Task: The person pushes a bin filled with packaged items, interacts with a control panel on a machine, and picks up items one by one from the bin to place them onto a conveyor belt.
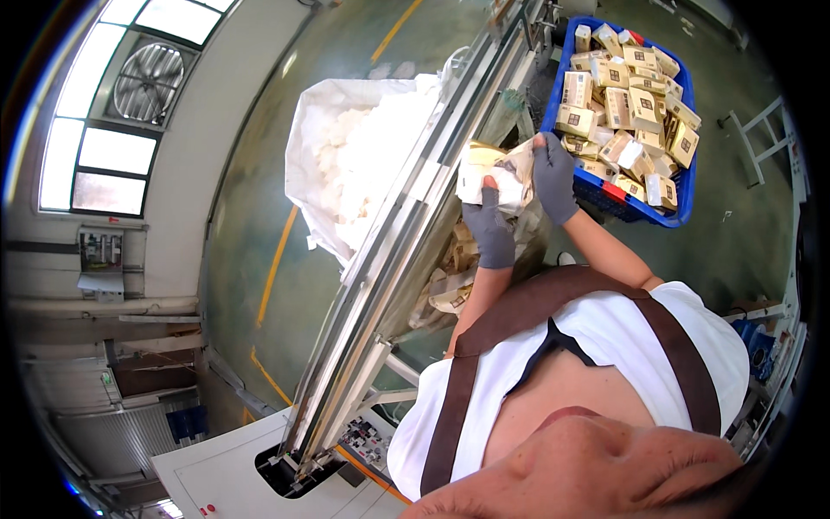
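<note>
Both my hands wear grey gloves with bare fingertips. Between them is a tissue pack (474, 180), white on its near side, with a loose, crumpled beige and gold wrapper (517, 164) at its right. My left hand (491, 227) grips the pack from below, thumb lying across the white side. The fingers of my right hand (555, 177) are closed on the wrapper's right edge. Just right of that hand stands a blue crate (687, 195), heaped with beige and gold tissue packs (618, 108). Below my hands, crumpled wrappers (451, 290) lie in a clear plastic bag.
A long metal conveyor (380, 259) runs diagonally past my left side. Beyond it stands a large white sack (303, 143) filled with white tissue (354, 164). A white machine panel (225, 467) is at the lower left. A pale metal frame (761, 143) stands at the far right.
</note>
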Demonstrator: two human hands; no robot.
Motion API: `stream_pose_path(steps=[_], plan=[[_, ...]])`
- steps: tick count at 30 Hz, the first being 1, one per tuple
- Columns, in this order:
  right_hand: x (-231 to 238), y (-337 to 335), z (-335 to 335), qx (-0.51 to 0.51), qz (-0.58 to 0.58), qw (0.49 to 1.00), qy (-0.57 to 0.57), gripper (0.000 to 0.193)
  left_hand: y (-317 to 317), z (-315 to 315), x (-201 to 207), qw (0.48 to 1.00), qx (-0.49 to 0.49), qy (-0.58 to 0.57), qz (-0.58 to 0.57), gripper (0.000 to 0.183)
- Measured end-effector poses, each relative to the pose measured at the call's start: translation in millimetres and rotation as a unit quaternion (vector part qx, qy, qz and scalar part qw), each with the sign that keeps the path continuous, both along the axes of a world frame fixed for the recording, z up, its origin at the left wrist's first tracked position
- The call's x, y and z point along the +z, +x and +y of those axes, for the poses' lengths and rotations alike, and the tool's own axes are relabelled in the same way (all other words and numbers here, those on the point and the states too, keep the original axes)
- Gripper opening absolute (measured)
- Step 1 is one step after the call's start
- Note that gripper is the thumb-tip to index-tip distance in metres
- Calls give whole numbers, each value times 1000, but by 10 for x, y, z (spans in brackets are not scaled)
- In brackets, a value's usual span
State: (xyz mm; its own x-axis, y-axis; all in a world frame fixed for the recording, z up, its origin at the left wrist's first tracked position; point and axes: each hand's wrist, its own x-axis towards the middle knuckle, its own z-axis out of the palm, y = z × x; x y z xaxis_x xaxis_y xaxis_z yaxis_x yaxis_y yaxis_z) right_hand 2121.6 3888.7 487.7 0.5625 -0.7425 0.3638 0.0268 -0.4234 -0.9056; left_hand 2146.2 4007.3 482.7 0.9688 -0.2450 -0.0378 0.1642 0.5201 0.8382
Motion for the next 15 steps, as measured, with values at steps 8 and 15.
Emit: stream_pose_path(steps=[8, 15], plan=[[-521, 558, -1065, 11, -114, 979, 167, 31, 213, 372, -148, 990, -47, 88, -96, 44], [-595, 914, -938, 192, -97, 811, 544, 15, -15, 1196, -658, 954, -206, -22, 215, 65]])
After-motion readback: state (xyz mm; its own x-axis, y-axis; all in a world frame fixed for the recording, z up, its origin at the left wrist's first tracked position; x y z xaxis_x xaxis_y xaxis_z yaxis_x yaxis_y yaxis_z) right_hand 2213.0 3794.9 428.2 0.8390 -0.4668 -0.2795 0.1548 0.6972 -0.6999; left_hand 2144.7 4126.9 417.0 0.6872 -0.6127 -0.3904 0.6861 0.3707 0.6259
